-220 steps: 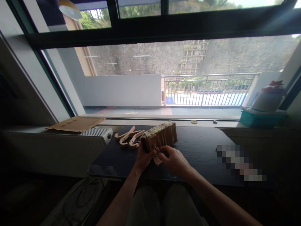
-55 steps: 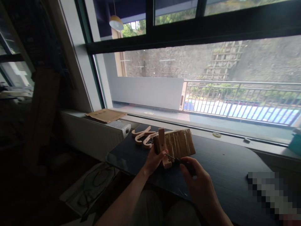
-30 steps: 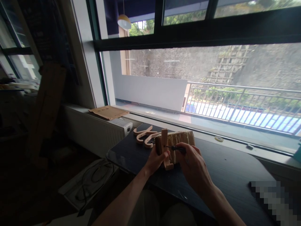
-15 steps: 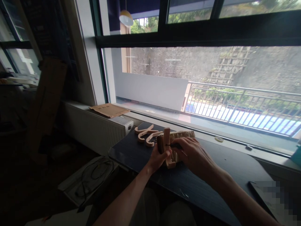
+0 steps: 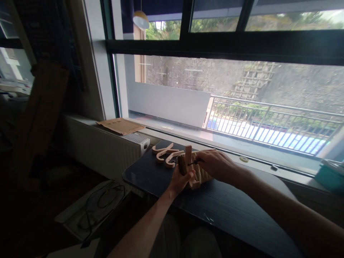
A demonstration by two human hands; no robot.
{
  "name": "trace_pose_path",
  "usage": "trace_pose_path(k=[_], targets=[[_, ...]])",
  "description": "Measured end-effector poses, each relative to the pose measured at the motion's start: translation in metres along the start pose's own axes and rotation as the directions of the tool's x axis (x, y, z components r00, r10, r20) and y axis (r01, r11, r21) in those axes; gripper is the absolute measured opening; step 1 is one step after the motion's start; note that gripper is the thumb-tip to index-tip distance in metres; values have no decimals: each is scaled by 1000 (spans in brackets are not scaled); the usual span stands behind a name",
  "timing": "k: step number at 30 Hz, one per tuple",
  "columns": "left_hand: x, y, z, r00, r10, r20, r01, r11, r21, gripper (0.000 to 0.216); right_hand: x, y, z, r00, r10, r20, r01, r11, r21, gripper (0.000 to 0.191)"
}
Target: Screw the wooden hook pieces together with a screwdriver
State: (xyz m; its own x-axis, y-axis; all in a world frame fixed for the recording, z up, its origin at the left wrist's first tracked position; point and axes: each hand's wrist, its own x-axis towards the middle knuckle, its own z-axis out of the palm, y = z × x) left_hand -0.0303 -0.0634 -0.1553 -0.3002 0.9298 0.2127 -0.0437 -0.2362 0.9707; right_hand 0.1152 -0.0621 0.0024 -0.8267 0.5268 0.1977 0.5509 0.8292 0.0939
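Observation:
My left hand (image 5: 182, 179) is closed round the lower part of a curved wooden hook (image 5: 188, 154), pressing it to the end of a tan, ridged block (image 5: 205, 174). The hook stands upright, its bent end low and toward me. From the right, my right hand (image 5: 213, 163) grips a dark screwdriver-like tool (image 5: 194, 163), whose thin tip meets the middle of the hook. The fingers partly hide its handle. Several more wooden hooks (image 5: 162, 154) lie on the dark table (image 5: 150, 175), left of the block.
A radiator (image 5: 107, 150) and a brown paper envelope (image 5: 120, 125) are to the left by the window. A ring-shaped roll (image 5: 244, 159), a small dark object (image 5: 274, 167) and a teal container (image 5: 329, 175) line the sill. A cable (image 5: 104, 204) lies on a pale box below left.
My view has swung slightly right. My right hand has rolled over the tool, its forearm now stretching farther to the right. The left hand keeps its hold on the hook.

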Motion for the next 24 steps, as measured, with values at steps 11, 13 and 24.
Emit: trace_pose_path(k=[11,13,24], targets=[[1,-3,-1,999,36,16,-36,999,16,50,-3,-18,-8,991,136,15,-132,979,-154,14],[0,-1,-2,1000,29,6,-30,999,29,50,1,-21,-13,998,42,41,-33,978,-207,16],[3,-7,-2,999,38,8,-38,999,11,47,0,-18,7,985,174,10,-172,977,-124,12]])
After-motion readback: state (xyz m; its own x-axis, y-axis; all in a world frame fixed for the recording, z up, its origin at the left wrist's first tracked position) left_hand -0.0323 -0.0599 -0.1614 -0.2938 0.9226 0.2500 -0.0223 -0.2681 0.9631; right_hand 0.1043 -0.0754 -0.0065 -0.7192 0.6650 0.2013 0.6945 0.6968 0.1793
